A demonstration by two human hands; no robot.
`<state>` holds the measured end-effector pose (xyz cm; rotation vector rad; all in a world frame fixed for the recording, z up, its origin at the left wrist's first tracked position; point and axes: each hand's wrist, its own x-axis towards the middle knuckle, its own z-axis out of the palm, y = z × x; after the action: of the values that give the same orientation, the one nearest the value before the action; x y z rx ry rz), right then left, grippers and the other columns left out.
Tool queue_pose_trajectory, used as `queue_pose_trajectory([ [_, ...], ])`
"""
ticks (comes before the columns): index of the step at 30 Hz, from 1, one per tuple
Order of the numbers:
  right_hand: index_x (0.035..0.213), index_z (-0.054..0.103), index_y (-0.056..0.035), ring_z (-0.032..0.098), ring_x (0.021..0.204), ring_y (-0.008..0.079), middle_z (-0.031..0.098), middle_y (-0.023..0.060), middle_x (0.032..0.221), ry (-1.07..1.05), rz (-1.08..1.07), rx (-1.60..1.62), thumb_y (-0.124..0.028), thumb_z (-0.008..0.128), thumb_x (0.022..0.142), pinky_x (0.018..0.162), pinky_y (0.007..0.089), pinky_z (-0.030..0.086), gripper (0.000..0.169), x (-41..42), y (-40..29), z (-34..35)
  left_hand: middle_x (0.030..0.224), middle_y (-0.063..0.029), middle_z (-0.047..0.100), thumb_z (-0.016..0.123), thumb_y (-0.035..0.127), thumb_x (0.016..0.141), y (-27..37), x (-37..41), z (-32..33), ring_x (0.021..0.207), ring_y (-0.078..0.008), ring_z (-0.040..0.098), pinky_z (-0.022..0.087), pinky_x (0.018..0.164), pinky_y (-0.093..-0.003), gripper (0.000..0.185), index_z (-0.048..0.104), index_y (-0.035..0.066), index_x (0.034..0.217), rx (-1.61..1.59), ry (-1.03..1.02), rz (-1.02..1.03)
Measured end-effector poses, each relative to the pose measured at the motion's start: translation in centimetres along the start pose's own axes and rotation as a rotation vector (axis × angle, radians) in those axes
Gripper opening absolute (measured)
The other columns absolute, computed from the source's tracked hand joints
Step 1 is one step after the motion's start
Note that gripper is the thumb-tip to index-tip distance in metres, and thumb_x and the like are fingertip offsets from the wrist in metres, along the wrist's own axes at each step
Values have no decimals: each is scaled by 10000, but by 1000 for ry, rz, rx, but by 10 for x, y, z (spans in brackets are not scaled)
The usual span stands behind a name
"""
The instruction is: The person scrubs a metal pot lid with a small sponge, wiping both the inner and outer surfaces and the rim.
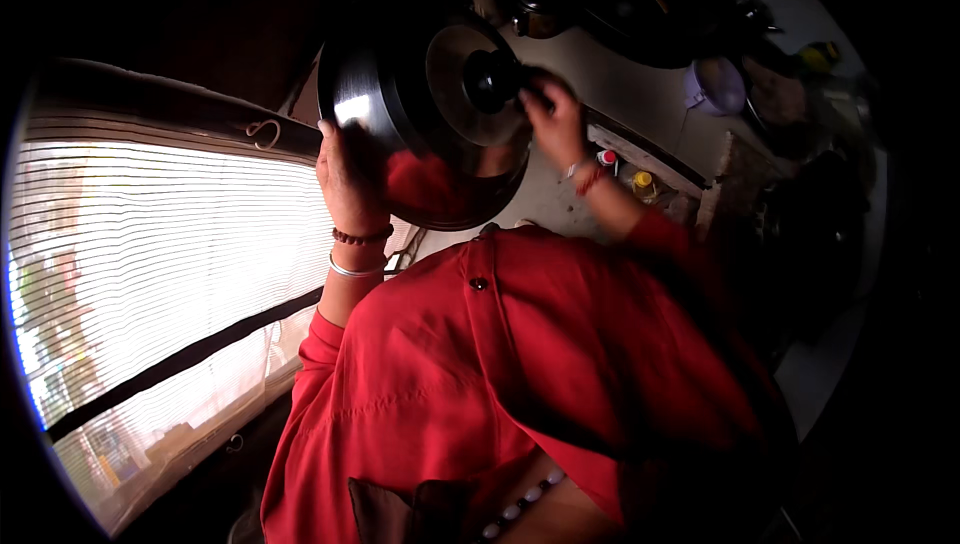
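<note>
A large, dark, shiny pan lid (367, 101) with a black knob (489, 81) is held up before my chest, tilted, its glossy face mirroring the red shirt. My left hand (345, 184) grips the lid's rim at its lower left, thumb upward on the edge. At the knob's right side, my right hand (553, 113) has its fingers bent close to it. Motion blurs those fingertips, so whether they close on the knob or on something small cannot be told.
A curtained window (187, 244) is on the left. A counter (637, 83) at the upper right bears dark cookware and a lilac mug-like container (714, 86). Below its edge stand bottles with a red cap (606, 158) and a yellow cap (643, 179).
</note>
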<state>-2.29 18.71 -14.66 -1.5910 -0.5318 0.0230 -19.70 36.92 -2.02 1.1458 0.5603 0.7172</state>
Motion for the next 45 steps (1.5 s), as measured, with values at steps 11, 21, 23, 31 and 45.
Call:
queue_pose_trajectory([
  [11,1089,658,-50,603,1016,308,628,118,1189,87,-361,-355,-101,613,868,884,376,485,232,24,-111,37,598,83,417,477,408,1007,-22,-7,10,499,-39,348,258,459,-207,388,492,139,728,-42,-259,-132],
  [21,1016,643,-59,611,1050,292,635,99,1154,-68,-433,-432,-55,633,833,872,356,502,183,-45,-134,37,618,90,399,469,360,1020,-17,-9,-10,529,-16,319,249,476,-203,365,472,136,731,4,-290,-104],
  [23,1037,640,-56,644,970,237,651,90,1102,-38,-417,-518,-57,635,846,827,326,522,192,2,-143,19,627,83,404,467,383,1014,-14,-8,0,537,-29,323,246,488,-217,386,483,131,722,-49,-322,-110],
  [31,1127,657,-35,620,1023,135,644,46,1153,-120,-54,-117,-2,640,877,888,285,514,253,30,-7,-62,584,94,357,455,383,1020,-1,-12,21,488,-18,289,217,443,-208,387,446,146,715,-18,-230,-101],
  [45,1029,700,-46,608,1024,212,621,55,1091,-373,-300,-298,27,644,798,902,292,484,248,49,-58,-82,638,84,447,462,328,1024,-12,-21,37,561,-21,365,280,503,-202,331,538,119,779,36,-371,-75],
])
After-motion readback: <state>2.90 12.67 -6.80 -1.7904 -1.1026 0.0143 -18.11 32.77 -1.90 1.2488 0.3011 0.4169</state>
